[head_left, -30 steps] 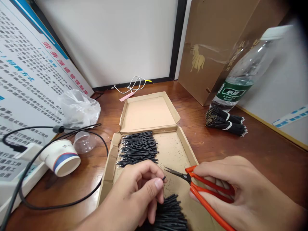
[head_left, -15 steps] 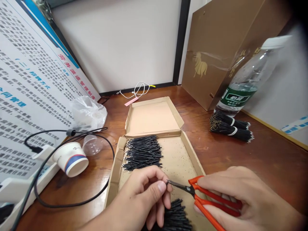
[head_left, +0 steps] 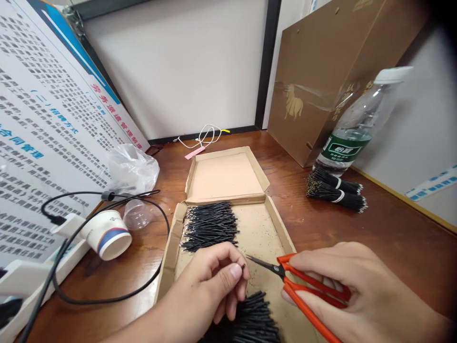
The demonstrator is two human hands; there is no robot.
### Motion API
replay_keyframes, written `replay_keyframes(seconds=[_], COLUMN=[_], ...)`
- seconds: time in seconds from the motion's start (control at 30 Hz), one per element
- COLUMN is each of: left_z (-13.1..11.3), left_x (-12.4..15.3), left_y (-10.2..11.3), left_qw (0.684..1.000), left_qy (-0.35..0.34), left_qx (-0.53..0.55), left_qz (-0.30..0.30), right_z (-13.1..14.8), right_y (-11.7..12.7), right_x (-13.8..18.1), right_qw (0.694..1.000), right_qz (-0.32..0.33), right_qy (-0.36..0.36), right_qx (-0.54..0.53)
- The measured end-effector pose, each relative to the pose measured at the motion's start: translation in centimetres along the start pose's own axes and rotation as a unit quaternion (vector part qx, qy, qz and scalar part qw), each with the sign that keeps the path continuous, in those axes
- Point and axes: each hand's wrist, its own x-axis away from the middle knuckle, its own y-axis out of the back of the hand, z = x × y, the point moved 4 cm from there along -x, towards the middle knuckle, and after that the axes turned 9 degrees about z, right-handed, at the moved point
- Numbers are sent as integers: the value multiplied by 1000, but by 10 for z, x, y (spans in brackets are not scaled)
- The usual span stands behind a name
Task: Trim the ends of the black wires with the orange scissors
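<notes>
Between the thumb and forefinger of my left hand point(head_left: 216, 281) is a black wire point(head_left: 243, 267); only its short end shows past the fingertips. My right hand point(head_left: 353, 281) grips red-handled scissors point(head_left: 277, 269), their narrow dark blades pointing left, nearly together, a little apart from the wire end. Both hands are over a shallow open cardboard box point(head_left: 280, 226). Inside, a neat pile of black wires point(head_left: 210, 226) with pale tips lies at the far left. A second pile of black wires point(head_left: 255, 321) lies below my left hand, partly hidden by it.
Two banded wire bundles point(head_left: 335, 190) lie at right by a water bottle point(head_left: 344, 143) and brown carton point(head_left: 307, 85). At left are a paper cup point(head_left: 109, 236), clear plastic cup point(head_left: 137, 215), plastic bag point(head_left: 134, 166) and looped black cable point(head_left: 107, 301). Dark specks dot the box floor.
The scissor tips have come away from my left fingertips, leaving a small gap. The wire end now shows more plainly. The camera view has shifted slightly.
</notes>
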Motion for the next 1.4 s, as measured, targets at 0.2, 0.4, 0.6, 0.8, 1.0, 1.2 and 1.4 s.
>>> replay_keyframes(seconds=[0.2, 0.4, 0.6, 0.8, 1.0, 1.2, 1.4], left_z=[2, 4, 4, 2, 4, 3, 3], left_x=[0, -4, -3, -1, -2, 0, 1], left_y=[-1, -4, -5, -4, -5, -2, 1], left_qw=[1000, 1000, 1000, 1000, 1000, 1000, 1000], left_qy=[7, -1, 4, 11, 10, 10, 11], left_qx=[5, 24, 28, 14, 16, 11, -12], left_qz=[-2, 8, 6, 1, 2, 6, 9], right_z=[1, 2, 8, 8, 5, 4, 9], right_y=[-2, -5, 3, 4, -2, -6, -3], right_x=[2, 1, -4, -3, 4, 6, 7], right_qw=[1000, 1000, 999, 1000, 999, 999, 997], right_qz=[-3, -3, -3, -12, 5, 2, -44], right_qy=[5, 21, 17, 19, 10, 6, -6], right_qx=[-3, 12, 39, 20, 35, 39, 56])
